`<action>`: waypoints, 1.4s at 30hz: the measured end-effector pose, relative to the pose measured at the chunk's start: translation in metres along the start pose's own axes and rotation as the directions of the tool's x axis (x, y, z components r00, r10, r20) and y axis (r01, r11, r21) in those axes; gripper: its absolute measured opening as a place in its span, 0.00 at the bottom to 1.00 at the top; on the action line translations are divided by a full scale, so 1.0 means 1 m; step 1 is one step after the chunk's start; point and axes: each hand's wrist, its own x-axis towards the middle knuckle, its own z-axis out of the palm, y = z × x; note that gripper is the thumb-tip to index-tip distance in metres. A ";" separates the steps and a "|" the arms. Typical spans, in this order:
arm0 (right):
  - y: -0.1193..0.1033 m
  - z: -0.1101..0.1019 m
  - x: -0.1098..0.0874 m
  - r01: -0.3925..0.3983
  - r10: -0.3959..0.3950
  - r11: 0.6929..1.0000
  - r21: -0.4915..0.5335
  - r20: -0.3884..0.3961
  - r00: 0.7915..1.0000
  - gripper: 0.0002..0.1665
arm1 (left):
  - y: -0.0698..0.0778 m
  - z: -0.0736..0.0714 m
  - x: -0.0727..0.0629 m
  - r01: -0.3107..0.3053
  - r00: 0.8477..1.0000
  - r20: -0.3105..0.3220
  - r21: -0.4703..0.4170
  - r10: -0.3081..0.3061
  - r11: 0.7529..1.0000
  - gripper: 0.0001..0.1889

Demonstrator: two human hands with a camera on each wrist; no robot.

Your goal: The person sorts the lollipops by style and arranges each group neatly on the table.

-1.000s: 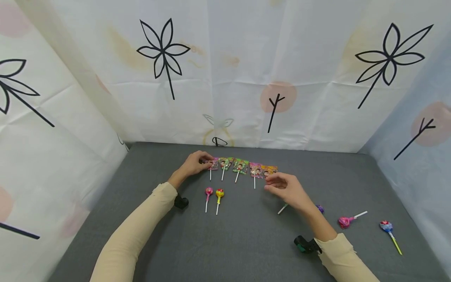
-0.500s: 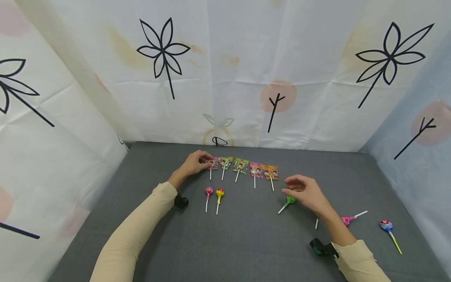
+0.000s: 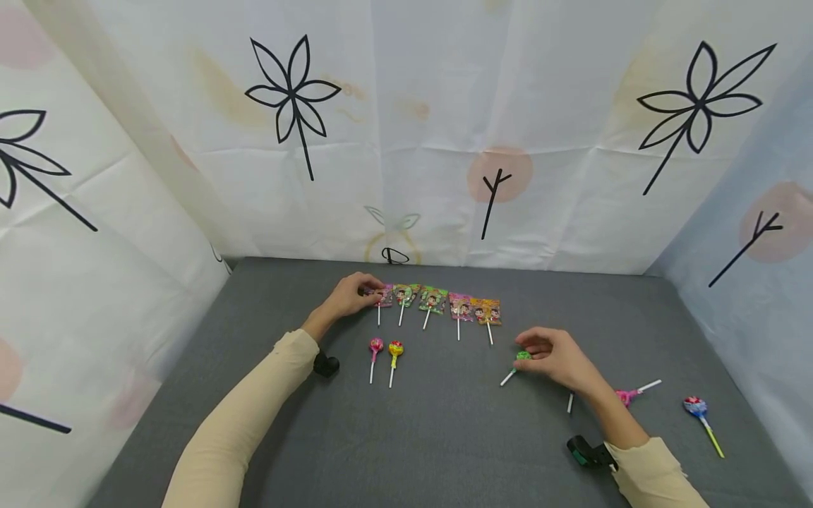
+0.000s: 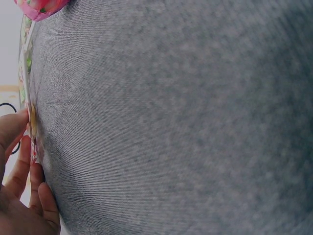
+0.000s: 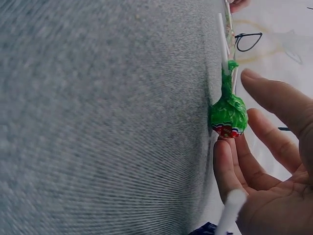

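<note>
At the left end of a row of flat lollipops in printed wrappers, my left hand [image 3: 348,295] holds the pink-wrapped lollipop [image 3: 383,296] with thumb and fingers at its wrapper. Its thumb and fingers also show at that wrapper's edge in the left wrist view. My right hand [image 3: 559,358] is beside a green ball lollipop [image 5: 230,115] lying on the table. The fingers are loosely bent around its head, with one fingertip at the head's end. In the right wrist view the thumb stands apart from the wrapper. Part of the lollipop is hidden behind the hand in the head view.
A pink lollipop [image 3: 376,346] and a yellow lollipop [image 3: 396,349] lie in front of the row. On the right are another pink lollipop [image 3: 626,396], partly behind the forearm, and a blue lollipop [image 3: 696,407]. White printed cloth [image 3: 432,212] surrounds the grey table [image 3: 444,437].
My right hand has moved from the orange flat lollipop at the row's right end, rightward and nearer, to the green lollipop. The left hand has stayed in place.
</note>
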 end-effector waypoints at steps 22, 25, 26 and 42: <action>0.009 0.002 0.001 -0.046 0.047 0.994 0.094 -0.007 0.999 0.19 | -0.001 0.002 0.001 -0.026 1.000 -0.010 0.011 0.027 1.000 0.12; 0.009 0.002 0.003 -0.059 0.061 0.992 0.110 -0.009 0.998 0.19 | 0.000 0.002 0.001 -0.026 1.000 -0.012 0.012 0.026 1.000 0.12; 0.008 0.003 0.003 -0.064 0.066 0.991 0.117 -0.012 0.998 0.19 | 0.000 0.002 0.000 -0.022 1.000 -0.011 0.010 0.022 1.000 0.12; -0.006 0.020 0.016 0.005 -0.007 0.948 0.318 0.004 1.000 0.23 | -0.001 0.002 0.001 0.005 1.000 -0.003 0.018 -0.005 1.000 0.13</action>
